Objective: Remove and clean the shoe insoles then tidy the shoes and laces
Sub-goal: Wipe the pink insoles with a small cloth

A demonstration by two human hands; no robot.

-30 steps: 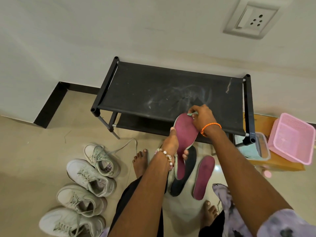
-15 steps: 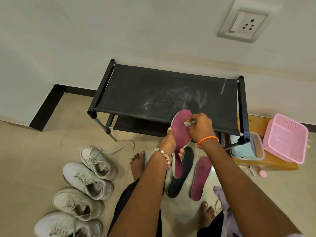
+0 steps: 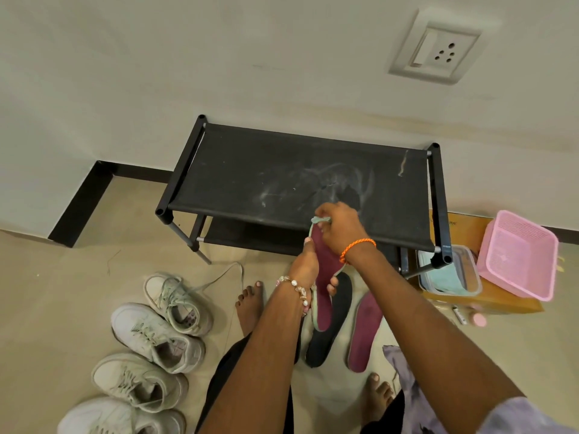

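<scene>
My left hand (image 3: 305,266) grips a maroon insole (image 3: 324,270) by its middle and holds it upright over the floor. My right hand (image 3: 336,228) pinches a small pale green cloth (image 3: 319,220) against the insole's top end. Below them lie a black insole (image 3: 330,321) and a second maroon insole (image 3: 365,330) on the floor. Several white sneakers (image 3: 156,336) stand in a row at the lower left, one with a loose lace (image 3: 219,278) trailing out.
A black shoe rack (image 3: 300,177) with dusty top stands against the wall just beyond my hands. At the right are a pink basket (image 3: 518,255) and a clear box (image 3: 448,270) on a cardboard box. My bare feet (image 3: 249,303) stand on the tiled floor.
The cloth in my right hand has slid up from the insole's upper face to its top end. My left hand still holds the insole, which has turned more edge-on.
</scene>
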